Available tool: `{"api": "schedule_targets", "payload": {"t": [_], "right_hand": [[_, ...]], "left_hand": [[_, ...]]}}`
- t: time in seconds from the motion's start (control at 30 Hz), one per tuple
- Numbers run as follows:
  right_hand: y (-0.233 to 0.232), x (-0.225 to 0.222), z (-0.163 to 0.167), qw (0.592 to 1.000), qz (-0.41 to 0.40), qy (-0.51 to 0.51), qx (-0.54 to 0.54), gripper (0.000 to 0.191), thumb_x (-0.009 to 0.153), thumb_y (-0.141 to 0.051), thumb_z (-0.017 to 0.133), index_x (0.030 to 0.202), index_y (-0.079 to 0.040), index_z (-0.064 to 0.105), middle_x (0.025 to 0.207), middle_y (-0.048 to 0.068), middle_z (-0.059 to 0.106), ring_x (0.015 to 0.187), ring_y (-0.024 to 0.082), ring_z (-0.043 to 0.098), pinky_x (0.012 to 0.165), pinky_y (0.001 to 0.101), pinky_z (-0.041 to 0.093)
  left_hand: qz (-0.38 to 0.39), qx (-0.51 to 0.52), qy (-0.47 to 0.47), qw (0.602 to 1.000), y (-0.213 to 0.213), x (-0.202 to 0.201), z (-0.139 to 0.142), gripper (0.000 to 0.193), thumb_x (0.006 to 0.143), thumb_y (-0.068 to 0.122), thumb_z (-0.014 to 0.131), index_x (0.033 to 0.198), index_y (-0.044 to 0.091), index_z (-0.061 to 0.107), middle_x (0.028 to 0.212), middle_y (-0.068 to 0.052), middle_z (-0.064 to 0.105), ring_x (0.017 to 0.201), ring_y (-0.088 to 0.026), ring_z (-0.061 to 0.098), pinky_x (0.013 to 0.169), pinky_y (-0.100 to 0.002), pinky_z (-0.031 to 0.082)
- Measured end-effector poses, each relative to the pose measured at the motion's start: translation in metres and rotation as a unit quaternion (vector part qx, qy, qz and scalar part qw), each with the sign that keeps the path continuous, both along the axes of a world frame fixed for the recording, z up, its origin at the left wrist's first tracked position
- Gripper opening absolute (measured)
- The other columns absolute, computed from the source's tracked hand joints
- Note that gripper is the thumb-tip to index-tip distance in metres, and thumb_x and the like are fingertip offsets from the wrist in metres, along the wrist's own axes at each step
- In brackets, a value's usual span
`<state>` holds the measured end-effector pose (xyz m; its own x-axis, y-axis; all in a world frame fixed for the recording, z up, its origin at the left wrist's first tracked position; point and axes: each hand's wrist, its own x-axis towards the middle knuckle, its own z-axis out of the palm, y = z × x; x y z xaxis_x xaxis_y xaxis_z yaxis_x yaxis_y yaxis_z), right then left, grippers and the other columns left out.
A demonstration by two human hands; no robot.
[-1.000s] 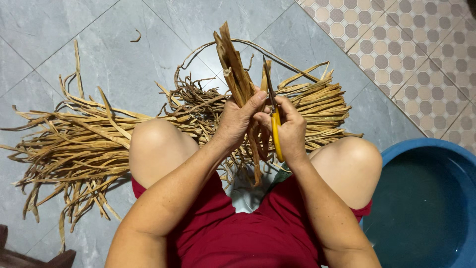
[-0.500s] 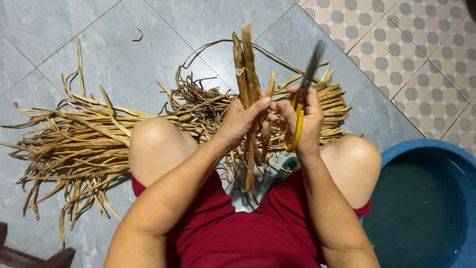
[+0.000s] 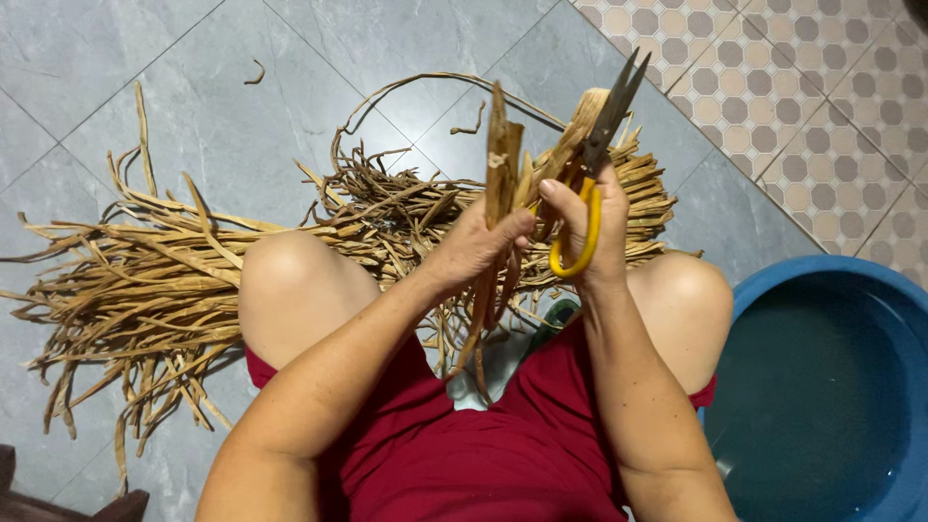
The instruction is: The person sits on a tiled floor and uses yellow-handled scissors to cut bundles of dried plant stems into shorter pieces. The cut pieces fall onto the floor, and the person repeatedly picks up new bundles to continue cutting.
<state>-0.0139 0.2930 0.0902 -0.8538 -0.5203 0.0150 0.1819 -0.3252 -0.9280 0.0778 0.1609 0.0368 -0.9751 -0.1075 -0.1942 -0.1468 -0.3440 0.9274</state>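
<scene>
The bundle of dried strips stands upright above the lap, between the knees. The left hand grips its middle: the fingers are curled tight around the strips, thumb pressed across the front. The lower ends hang down toward the red garment.

The right hand is just beside the left hand, touching the bundle. Its fingers are closed through the yellow handle loop of the scissors. The scissor blades point up and to the right, slightly parted at the tips, next to a pale strip end.

On the grey tiled floor beyond the knees lies a large pile of dried strips, spread left to right. A blue basin stands at the right knee.
</scene>
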Motion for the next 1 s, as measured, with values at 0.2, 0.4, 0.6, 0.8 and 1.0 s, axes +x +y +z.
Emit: {"api": "schedule_targets", "payload": {"t": [0.2, 0.4, 0.6, 0.8, 1.0], "right_hand": [[0.013, -0.007, 0.015, 0.997, 0.062, -0.031, 0.038, 0.037, 0.088, -0.004, 0.077, 0.12, -0.002, 0.058, 0.089, 0.002, 0.064, 0.065, 0.008, 0.052, 0.056, 0.021, 0.042], [0.013, 0.0, 0.002, 0.989, 0.02, 0.112, 0.097, 0.034, 0.093, 0.002, 0.077, 0.12, -0.006, 0.058, 0.092, -0.003, 0.06, 0.078, 0.006, 0.056, 0.068, 0.0201, 0.047], [-0.001, 0.02, -0.014, 0.969, 0.05, 0.189, 0.152, 0.038, 0.092, 0.003, 0.076, 0.125, -0.006, 0.058, 0.098, -0.003, 0.062, 0.089, 0.005, 0.059, 0.082, 0.0213, 0.053], [0.001, 0.017, -0.008, 0.972, 0.097, 0.153, 0.151, 0.038, 0.091, 0.004, 0.073, 0.124, -0.007, 0.058, 0.105, -0.004, 0.065, 0.095, 0.004, 0.061, 0.087, 0.0209, 0.053], [0.001, 0.016, -0.012, 0.974, 0.126, 0.14, 0.127, 0.041, 0.095, 0.004, 0.076, 0.13, -0.005, 0.059, 0.109, 0.002, 0.063, 0.1, 0.01, 0.061, 0.09, 0.0252, 0.053]], "left_hand": [[0.107, 0.003, -0.07, 0.992, -0.018, 0.003, 0.014, 0.045, 0.096, 0.047, 0.071, 0.092, 0.002, 0.063, 0.076, -0.002, 0.064, 0.062, -0.014, 0.062, 0.057, -0.03, 0.057], [0.216, -0.019, 0.0, 0.976, -0.026, 0.008, 0.025, 0.024, 0.092, 0.033, 0.075, 0.099, 0.011, 0.07, 0.078, 0.002, 0.067, 0.066, -0.007, 0.064, 0.061, -0.025, 0.057], [0.194, 0.062, 0.101, 0.974, -0.013, 0.004, 0.028, 0.027, 0.094, 0.018, 0.082, 0.109, 0.0, 0.068, 0.092, -0.005, 0.074, 0.08, -0.01, 0.069, 0.074, -0.025, 0.058], [0.194, 0.169, 0.108, 0.96, -0.02, 0.005, 0.032, 0.033, 0.094, 0.022, 0.079, 0.12, 0.003, 0.07, 0.089, 0.001, 0.067, 0.077, -0.008, 0.061, 0.07, -0.023, 0.053], [0.166, 0.111, 0.085, 0.976, -0.026, 0.012, 0.037, 0.035, 0.094, 0.022, 0.081, 0.116, 0.0, 0.067, 0.092, -0.002, 0.069, 0.08, -0.01, 0.065, 0.072, -0.025, 0.056]]}}
